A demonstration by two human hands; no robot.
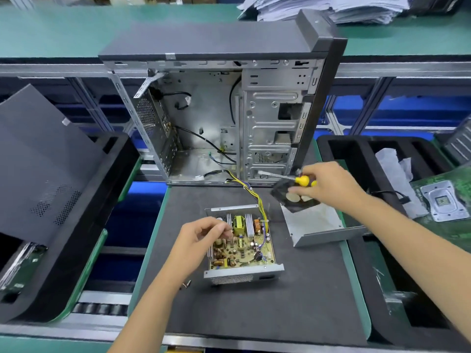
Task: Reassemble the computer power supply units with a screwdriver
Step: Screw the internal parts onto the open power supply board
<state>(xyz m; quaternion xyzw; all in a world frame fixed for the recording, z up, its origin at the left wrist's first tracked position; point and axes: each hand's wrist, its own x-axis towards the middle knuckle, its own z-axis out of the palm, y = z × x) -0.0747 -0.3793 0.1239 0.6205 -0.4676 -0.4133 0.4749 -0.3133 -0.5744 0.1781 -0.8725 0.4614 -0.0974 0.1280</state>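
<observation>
A person at an assembly tabletop (pixel 305 289) works over an opened power supply (pixel 242 244), whose circuit board sits exposed in its metal tray directly under the left hand (pixel 201 238). That hand hovers low over the board's near-left corner with its fingers curled together in a pinch; whether they hold a screw or merely touch a part cannot be told. The pinch suggests a small fastener or component is being seated before the cover goes back on. Up and to the right of it, the right hand (pixel 323 184) grips a yellow-handled screwdriver (pixel 304 180) while its fingers also press on a black fan (pixel 295 197), apparently keeping the tool ready while handling the next part. Just below that hand, the supply's bent metal cover (pixel 318 228) lies open side up, set aside within easy reach. Two loose screws (pixel 186 284) rest on the dark mat below the left wrist, close enough to pick up. A bundle of yellow wires (pixel 257 200) runs from the board, between the two hands, into the empty computer case (pixel 219 110) standing beyond them. The case's side panel (pixel 43 161) leans in a tray far to the left; a green motherboard (pixel 443 200) lies to the right. Reassembly appears to be at an early stage.
</observation>
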